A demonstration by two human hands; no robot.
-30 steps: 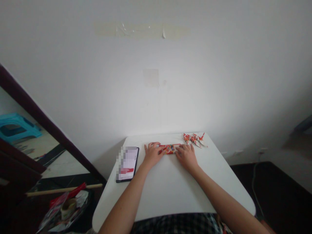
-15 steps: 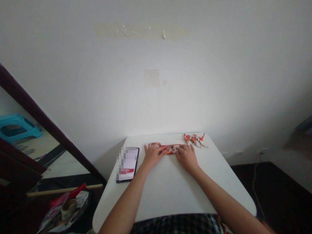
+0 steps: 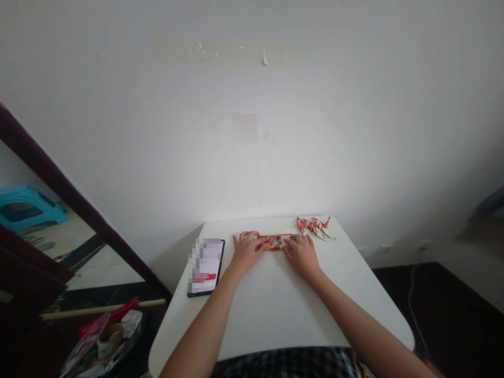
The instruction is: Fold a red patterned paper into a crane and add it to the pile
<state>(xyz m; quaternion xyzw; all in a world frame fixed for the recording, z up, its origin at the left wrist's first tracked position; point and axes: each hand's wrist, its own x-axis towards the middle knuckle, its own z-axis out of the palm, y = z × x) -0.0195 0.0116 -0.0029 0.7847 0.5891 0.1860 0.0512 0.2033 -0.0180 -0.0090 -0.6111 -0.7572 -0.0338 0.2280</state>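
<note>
A narrow strip of folded paper [image 3: 275, 242], red with a multicoloured print, lies flat on the white table [image 3: 275, 310]. My left hand [image 3: 248, 250] grips its left end, with the thumb and fingertips pressing on the paper. On the right end, my right hand [image 3: 301, 253] bears down with bent fingers, hiding that part of the strip. Behind my right hand are folded paper shapes [image 3: 314, 226] in red and white with pointed tips. A phone [image 3: 207, 268] with a lit, partly blurred screen rests to the left of my left forearm.
The table's back edge meets a pale wall [image 3: 334, 131] with old tape marks. A dark-framed mirror [image 3: 79, 194] leans at the left, reflecting a blue stool. Below it, a bag [image 3: 106, 336] with mixed items stands on the floor. A cable [image 3: 412, 294] hangs at the right.
</note>
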